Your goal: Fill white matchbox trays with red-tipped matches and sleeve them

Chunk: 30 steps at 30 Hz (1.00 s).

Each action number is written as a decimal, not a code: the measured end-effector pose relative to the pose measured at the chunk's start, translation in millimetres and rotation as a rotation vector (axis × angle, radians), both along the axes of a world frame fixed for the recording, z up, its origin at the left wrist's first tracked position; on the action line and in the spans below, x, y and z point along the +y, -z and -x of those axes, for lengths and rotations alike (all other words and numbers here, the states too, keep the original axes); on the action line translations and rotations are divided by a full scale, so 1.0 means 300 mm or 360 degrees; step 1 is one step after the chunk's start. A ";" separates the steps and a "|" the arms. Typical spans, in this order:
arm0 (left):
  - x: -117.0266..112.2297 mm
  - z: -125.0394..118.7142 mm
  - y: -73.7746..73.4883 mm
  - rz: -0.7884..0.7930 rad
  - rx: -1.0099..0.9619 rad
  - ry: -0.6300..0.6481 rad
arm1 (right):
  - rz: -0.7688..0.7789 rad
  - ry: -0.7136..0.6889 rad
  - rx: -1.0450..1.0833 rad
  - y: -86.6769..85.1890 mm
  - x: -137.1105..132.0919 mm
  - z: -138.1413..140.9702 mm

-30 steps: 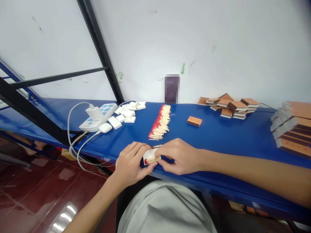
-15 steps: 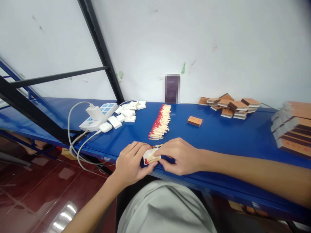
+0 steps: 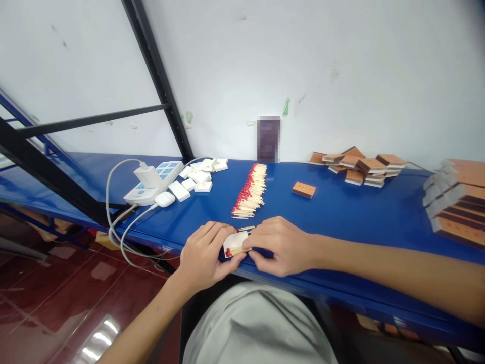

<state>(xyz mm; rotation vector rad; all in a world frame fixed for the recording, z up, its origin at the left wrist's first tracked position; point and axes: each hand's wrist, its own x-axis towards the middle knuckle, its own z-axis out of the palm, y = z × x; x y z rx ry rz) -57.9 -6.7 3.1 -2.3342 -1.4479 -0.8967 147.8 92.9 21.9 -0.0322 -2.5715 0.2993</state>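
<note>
- Matches point(image 3: 233, 251), in tray: now lying together along the near wall; half a second ago one or more were slanting across the floor. The sticks are apparently settling into line, leaving the far side bare.
- Tray point(image 3: 238, 238), white: resting at the table's point(image 3: 341, 218) near edge, between the hands, just nearer than the match pile point(image 3: 250, 194).
- Left hand point(image 3: 207, 253): curling narrowly round the tray, thumb along the near side, fingers at the far side (holding it steady, seemingly).
- Right hand point(image 3: 278, 246): shifting slightly nearer; thumb and fingertips standing close together, touching the tray's right end (whether pinching a stick, cannot tell).
</note>
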 end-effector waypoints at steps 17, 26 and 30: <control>-0.001 0.003 0.021 -0.0091 0.0142 0.0017 | 0.0151 0.0652 -0.0282 -0.008 0.019 0.006; -0.001 -0.009 0.017 -0.0094 0.0135 -0.0024 | 0.0042 0.0648 -0.0452 -0.020 0.018 0.004; -0.001 -0.004 0.020 -0.0076 0.0143 -0.0026 | -0.0080 0.0558 -0.0547 -0.032 0.029 0.002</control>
